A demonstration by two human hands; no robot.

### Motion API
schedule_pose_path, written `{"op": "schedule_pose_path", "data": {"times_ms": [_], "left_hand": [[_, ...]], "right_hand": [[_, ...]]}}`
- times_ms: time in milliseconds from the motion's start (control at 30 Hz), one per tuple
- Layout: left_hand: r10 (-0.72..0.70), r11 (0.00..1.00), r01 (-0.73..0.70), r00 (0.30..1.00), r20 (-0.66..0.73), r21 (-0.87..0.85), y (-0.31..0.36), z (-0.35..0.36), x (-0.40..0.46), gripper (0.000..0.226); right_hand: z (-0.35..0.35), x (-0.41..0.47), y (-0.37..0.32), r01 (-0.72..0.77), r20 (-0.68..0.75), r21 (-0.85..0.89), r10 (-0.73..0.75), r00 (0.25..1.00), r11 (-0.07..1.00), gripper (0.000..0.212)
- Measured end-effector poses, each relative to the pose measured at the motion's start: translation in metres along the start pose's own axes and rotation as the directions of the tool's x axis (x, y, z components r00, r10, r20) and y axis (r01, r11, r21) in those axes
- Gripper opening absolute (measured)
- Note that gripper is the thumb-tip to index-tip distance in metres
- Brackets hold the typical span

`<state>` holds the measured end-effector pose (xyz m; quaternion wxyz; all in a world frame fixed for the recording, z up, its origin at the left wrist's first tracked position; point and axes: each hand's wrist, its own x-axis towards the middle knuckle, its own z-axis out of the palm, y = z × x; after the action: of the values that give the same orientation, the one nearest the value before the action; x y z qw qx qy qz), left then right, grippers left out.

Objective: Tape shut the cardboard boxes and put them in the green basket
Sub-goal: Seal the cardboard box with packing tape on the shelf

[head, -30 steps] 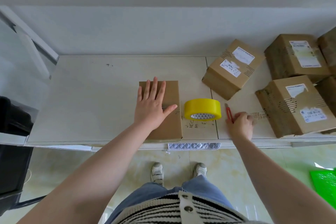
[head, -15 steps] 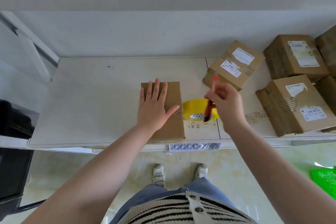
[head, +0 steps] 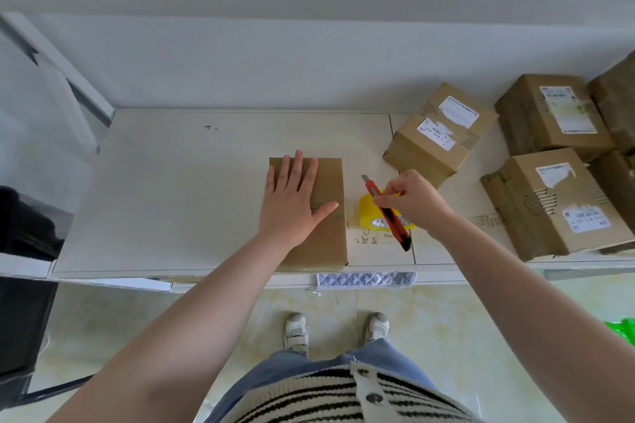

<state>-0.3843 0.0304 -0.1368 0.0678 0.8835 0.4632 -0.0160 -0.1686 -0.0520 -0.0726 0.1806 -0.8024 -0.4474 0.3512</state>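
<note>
**Head view: knife to the tape span right of the box**

Head view, looking down on the tabletop (head: pixel 171 199). Cardboard box (head: pixel 323 216) at the front edge, near the middle, long axis running front to back. Left hand (head: pixel 292 206) laid flat on the lid, fingers straight and spread, pressing without gripping. Strip of clear tape across the lid, just under the thumb, running crosswise toward the right edge of the box; faint, exact end not discernible.

Yellow tape roll (head: pixel 369 216) just right of the box, partly hidden. Right hand (head: pixel 417 199) above the roll, fingers pinched round the red utility knife (head: pixel 386 209); blade tip pointing to the rear left, toward the gap between box and roll.

Governing relation: cut line lies left of the right hand, between roll and box. Right hand nearer; left hand committed to holding the lid.

Green basket (head: pixel 623 328) low at the far right, on the floor, well apart from the box. Four or more other boxes (head: pixel 549 203) grouped at the right end of the tabletop.
</note>
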Motion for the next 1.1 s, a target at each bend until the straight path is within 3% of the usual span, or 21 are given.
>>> {"op": "schedule_pose_path", "data": {"times_ms": [333, 733, 800, 833, 900, 933, 1000, 1100], "left_hand": [[-0.001, 1.0, 0.001, 1.0, -0.02, 0.003, 0.0, 0.002, 0.0, 0.089], [-0.006, 1.0, 0.006, 1.0, -0.007, 0.006, 0.002, 0.0, -0.001, 0.09], [-0.008, 1.0, 0.008, 1.0, -0.004, 0.009, 0.001, 0.0, 0.0, 0.089], [-0.008, 1.0, 0.008, 1.0, -0.003, 0.012, 0.001, 0.0, 0.0, 0.089], [-0.007, 1.0, 0.007, 1.0, -0.008, 0.014, 0.001, 0.001, 0.0, 0.089], [-0.004, 1.0, 0.004, 1.0, -0.011, 0.013, 0.001, 0.001, 0.0, 0.089], [-0.001, 1.0, 0.001, 1.0, -0.012, 0.015, 0.001, 0.001, 0.0, 0.091], [-0.004, 1.0, 0.005, 1.0, -0.014, 0.021, 0.001, 0.002, 0.001, 0.092]], "right_hand": [[-0.002, -0.004, -0.001, 0.068, 0.113, -0.273, -0.038, 0.993, 0.96, 0.019], [0.024, -0.002, 0.001, 0.082, -0.08, -0.397, -0.123, 0.989, 0.914, 0.016], [0.025, -0.003, 0.004, 0.093, -0.173, -0.24, -0.137, 0.975, 0.966, 0.023], [0.022, -0.005, 0.007, 0.099, -0.216, -0.033, -0.104, 0.971, 0.995, 0.026], [0.012, -0.01, 0.016, 0.107, -0.288, 0.405, 0.016, 0.957, 0.908, 0.027], [0.007, -0.012, 0.025, 0.102, -0.332, 0.529, 0.095, 0.938, 0.842, 0.025], [0.004, -0.014, 0.053, 0.005, -0.366, 0.619, 0.283, 0.887, 0.785, 0.02], [0.018, -0.013, 0.102, -0.284, -0.289, 0.436, 0.431, 0.855, 0.854, 0.021]]}}
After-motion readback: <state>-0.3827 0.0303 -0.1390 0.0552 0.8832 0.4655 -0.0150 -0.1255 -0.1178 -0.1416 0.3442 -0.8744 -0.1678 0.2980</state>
